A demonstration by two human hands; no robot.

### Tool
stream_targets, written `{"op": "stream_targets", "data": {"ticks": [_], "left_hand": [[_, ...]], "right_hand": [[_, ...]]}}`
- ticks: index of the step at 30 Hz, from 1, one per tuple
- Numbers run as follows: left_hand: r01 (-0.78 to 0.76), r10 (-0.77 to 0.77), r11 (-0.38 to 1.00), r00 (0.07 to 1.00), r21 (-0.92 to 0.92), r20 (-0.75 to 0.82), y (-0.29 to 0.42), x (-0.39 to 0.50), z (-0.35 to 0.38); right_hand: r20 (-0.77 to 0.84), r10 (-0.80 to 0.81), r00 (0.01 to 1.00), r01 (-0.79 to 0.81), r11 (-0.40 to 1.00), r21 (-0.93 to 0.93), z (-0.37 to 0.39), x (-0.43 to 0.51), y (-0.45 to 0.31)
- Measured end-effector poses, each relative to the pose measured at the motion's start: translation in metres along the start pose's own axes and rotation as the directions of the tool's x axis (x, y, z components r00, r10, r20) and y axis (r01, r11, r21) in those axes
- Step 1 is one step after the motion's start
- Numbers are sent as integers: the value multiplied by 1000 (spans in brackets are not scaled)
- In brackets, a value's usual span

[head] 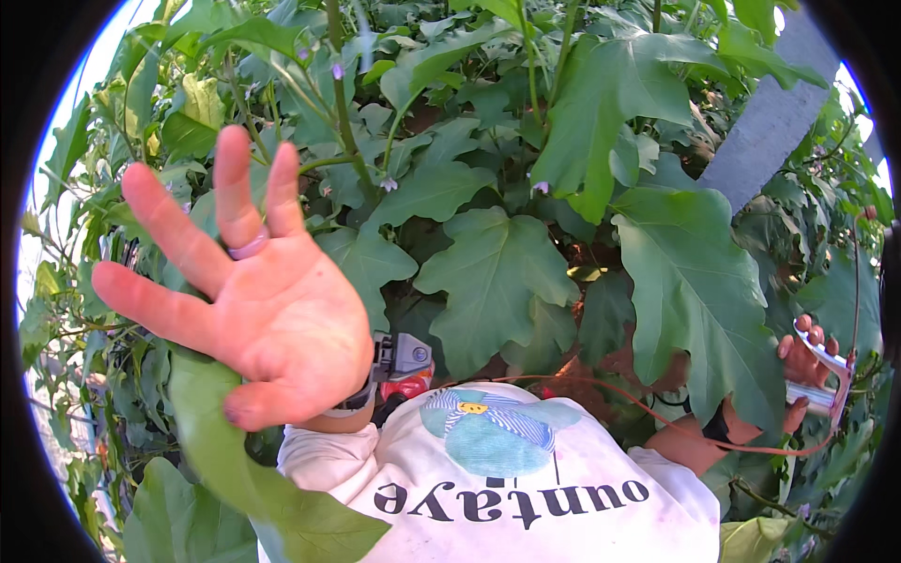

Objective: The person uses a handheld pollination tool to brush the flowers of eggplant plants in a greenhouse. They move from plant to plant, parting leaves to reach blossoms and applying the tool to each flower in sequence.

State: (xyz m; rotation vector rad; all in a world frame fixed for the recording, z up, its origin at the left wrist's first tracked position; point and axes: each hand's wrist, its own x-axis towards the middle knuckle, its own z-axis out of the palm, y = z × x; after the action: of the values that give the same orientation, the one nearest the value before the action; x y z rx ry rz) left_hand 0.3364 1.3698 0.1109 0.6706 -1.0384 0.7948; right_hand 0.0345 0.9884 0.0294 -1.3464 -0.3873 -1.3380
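My left hand (246, 295) is raised close to the camera, palm up to the view and fingers spread, with nothing in it. It wears a pale ring (249, 245); a grey plastic device (402, 355) sits at the wrist on a dark strap. At the far right, my right hand (802, 362) grips a silvery handle (811, 398). A thin reddish cord or hose (633, 408) runs from the handle past my shirt, and a slender rod (857, 281) rises above it. Between my hands hang broad lobed leaves (496, 278) of what look like eggplant plants.
Small purple flowers (388, 184) dot the thick green stems (345, 119). A flat grey strip (771, 119) slants through the foliage at upper right. One large leaf (690, 281) partly covers my right forearm. Another leaf (281, 485) lies across my white shirt (493, 535).
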Motion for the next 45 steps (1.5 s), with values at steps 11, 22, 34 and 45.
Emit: {"op": "stream_targets", "data": {"ticks": [11, 22, 34, 45], "left_hand": [[261, -251, 965, 949, 30, -189, 40, 43, -135], [101, -282, 894, 884, 435, 373, 27, 36, -176], [-116, -376, 548, 850, 829, 368, 26, 40, -171], [-148, -414, 621, 771, 769, 484, 35, 49, -216]], "right_hand": [[448, 110, 887, -69, 992, -107, 150, -74, -33], [342, 387, 856, -480, 841, 249, 329, -109, 127], [632, -131, 764, 189, 982, -26, 460, -13, 204], [119, 626, 771, -619, 690, 375, 505, 87, 465]]}}
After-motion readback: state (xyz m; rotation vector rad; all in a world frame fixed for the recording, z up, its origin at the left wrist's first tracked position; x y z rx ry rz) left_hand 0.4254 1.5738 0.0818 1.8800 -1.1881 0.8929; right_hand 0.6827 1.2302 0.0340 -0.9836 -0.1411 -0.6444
